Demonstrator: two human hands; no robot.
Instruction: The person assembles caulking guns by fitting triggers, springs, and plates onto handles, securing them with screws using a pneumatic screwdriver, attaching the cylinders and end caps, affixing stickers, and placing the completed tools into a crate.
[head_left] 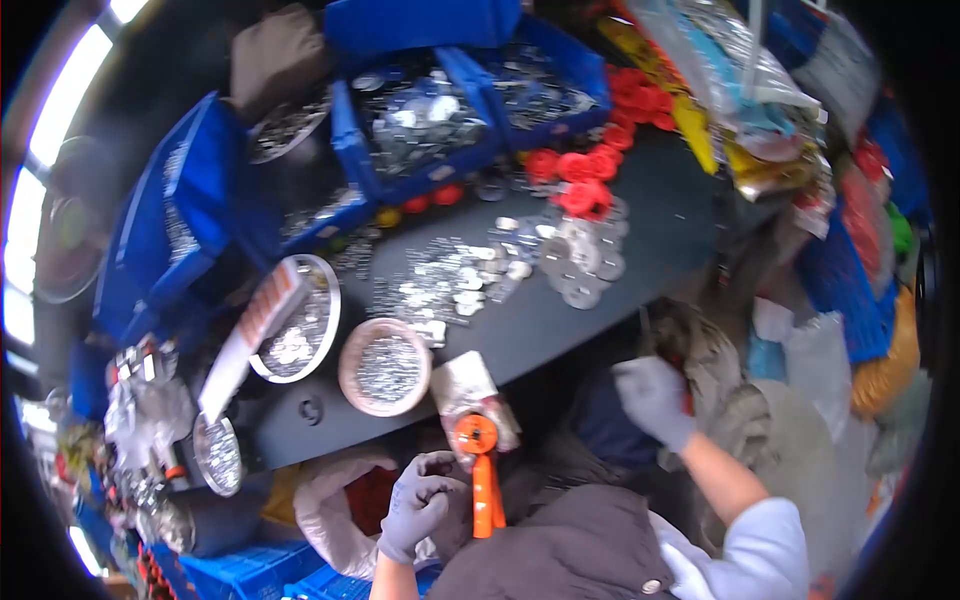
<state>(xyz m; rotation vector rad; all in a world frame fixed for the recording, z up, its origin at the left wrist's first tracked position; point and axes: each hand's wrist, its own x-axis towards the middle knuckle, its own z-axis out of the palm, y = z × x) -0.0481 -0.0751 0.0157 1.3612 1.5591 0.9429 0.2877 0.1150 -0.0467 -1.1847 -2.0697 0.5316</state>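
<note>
My left hand (pixel 415 505), in a pale grey glove, is at the lower middle with its fingers curled in; whatever they hold, if anything, is hidden. Just right of it is an orange tool (pixel 484 480) with a round head and a long handle. The tool's head lies over a small printed packet (pixel 466 385) at the bench edge. My right hand (pixel 652 400), also gloved, is off the bench's front edge at the right. Motion blurs it, and its fingers are too smeared to read.
On the dark bench (pixel 660 220) stand a pink-rimmed bowl (pixel 345 375) of small metal parts and a round metal tray (pixel 335 330). Blue bins (pixel 420 185) line the back. Red plastic wheels (pixel 585 165), grey discs (pixel 580 290) and loose metal pins (pixel 410 290) lie about. Plastic bags crowd the right.
</note>
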